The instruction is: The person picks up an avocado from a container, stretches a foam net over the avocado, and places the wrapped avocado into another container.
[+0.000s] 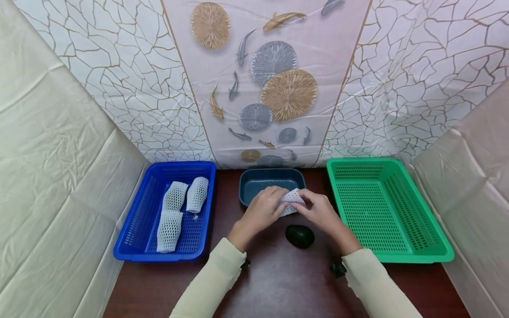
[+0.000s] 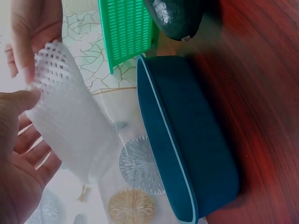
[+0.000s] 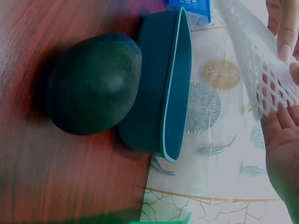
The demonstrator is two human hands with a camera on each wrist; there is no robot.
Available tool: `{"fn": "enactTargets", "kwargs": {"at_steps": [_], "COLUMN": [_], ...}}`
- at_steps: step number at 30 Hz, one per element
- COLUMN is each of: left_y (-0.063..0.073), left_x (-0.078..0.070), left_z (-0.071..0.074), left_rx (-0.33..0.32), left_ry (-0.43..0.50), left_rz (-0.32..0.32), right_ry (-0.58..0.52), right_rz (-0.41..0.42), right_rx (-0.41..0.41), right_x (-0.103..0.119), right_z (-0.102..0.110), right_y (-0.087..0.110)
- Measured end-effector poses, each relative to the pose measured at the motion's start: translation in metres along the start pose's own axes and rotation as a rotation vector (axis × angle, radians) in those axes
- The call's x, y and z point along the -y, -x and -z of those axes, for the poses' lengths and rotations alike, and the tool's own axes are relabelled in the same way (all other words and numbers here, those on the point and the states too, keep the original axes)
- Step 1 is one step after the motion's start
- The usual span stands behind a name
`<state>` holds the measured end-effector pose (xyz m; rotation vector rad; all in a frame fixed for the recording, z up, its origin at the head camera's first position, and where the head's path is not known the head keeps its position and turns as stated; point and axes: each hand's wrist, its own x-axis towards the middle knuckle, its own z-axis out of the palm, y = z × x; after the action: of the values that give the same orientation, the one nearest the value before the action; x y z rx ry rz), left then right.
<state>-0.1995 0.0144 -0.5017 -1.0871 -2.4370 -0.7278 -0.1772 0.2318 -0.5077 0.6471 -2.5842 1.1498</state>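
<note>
Both hands hold a white foam net sleeve (image 1: 292,202) in front of the teal tub. My left hand (image 1: 263,207) pinches one side of it, the thumb lying over the mesh in the left wrist view. At the sleeve's other end, my right hand (image 1: 320,213) grips the open edge, with fingers behind the mesh (image 3: 275,88). The net looks flattened and see-through. On the table just below the hands lies a dark green avocado (image 1: 300,236), touched by neither hand; it shows large in the right wrist view (image 3: 96,84).
A teal tub (image 1: 243,187) stands at the back middle, partly covered by the hands. To the left, a blue basket (image 1: 199,251) holds several white foam net sleeves (image 1: 170,230). A green basket (image 1: 370,216) sits at the right. Patterned cloth walls (image 1: 131,88) enclose the table (image 1: 278,287).
</note>
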Motion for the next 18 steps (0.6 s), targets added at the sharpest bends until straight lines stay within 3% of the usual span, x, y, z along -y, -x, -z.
{"fn": "enactTargets", "kwargs": {"at_steps": [5,10,18], "left_y": [0.001,-0.001,-0.002], "left_x": [-0.002,-0.002,0.001], "left_z": [0.003,0.008,0.014], "left_rx": [0.005,-0.026,-0.078], "left_ry": [0.099,0.138,0.121], "left_rz": [0.047,0.056,0.08], "right_ry": [0.036,0.108,0.173], "right_rz": [0.13,0.219,0.141], "right_rx": [0.019,0.014,0.047], "right_x": [-0.001,-0.006,-0.019], "right_z": [0.005,0.006,-0.001], "right_y": [0.0,0.0,0.008]}}
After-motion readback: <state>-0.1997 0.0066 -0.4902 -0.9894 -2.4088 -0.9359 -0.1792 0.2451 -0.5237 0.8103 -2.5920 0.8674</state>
